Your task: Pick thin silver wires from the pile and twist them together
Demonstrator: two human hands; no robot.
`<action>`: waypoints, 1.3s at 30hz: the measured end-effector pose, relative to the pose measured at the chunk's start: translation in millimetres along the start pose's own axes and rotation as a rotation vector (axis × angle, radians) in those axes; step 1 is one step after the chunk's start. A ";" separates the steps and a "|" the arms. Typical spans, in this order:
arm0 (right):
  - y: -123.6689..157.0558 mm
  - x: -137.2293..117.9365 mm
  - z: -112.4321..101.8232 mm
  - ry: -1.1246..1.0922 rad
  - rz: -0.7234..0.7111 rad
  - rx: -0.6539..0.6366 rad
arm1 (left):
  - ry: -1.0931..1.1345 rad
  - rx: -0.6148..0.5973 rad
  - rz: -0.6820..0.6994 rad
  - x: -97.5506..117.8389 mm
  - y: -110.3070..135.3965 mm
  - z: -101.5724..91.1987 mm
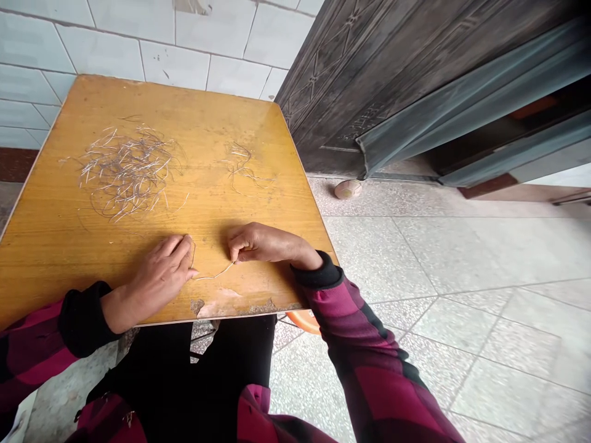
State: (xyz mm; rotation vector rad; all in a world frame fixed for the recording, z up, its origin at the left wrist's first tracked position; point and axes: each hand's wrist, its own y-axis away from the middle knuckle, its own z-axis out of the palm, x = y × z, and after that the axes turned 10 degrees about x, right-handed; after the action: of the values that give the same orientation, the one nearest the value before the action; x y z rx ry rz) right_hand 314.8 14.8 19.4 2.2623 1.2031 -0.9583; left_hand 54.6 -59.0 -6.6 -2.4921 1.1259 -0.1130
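Note:
Both my hands rest on a worn yellow wooden table (69, 240) near its front edge. My left hand (159, 274) lies with fingers curled and pinches one end of a thin pale wire (213, 275). My right hand (258, 243) is closed in a pinch on the wire's other end. The wire lies stretched on the tabletop between them. A large loose pile of similar thin wires (127, 172) lies at the table's left middle. A smaller bunch of wires (244, 169) lies further right.
The table's front edge is chipped (231, 306). A white tiled wall (152, 37) stands behind the table and a dark metal door (415, 80) to the right. A small round object (347, 189) lies on the speckled floor tiles. Something orange (302, 320) shows under the table.

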 end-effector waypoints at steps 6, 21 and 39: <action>4.4 2.7 1.5 -0.008 0.029 0.035 | 0.153 0.157 -0.023 -8.3 -0.2 2.4; 20.3 8.5 -15.7 -0.076 0.076 0.146 | 0.217 0.147 -0.132 -54.3 0.0 -17.3; 15.8 -4.4 4.1 0.017 0.006 0.081 | 0.435 0.076 -0.423 -74.8 -2.5 -3.3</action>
State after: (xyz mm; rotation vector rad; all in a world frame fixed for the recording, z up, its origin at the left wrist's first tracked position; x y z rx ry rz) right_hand 324.7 1.1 20.3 2.3402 1.1839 -1.0042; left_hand 5.3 -3.6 4.2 -2.6681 0.6979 -0.8317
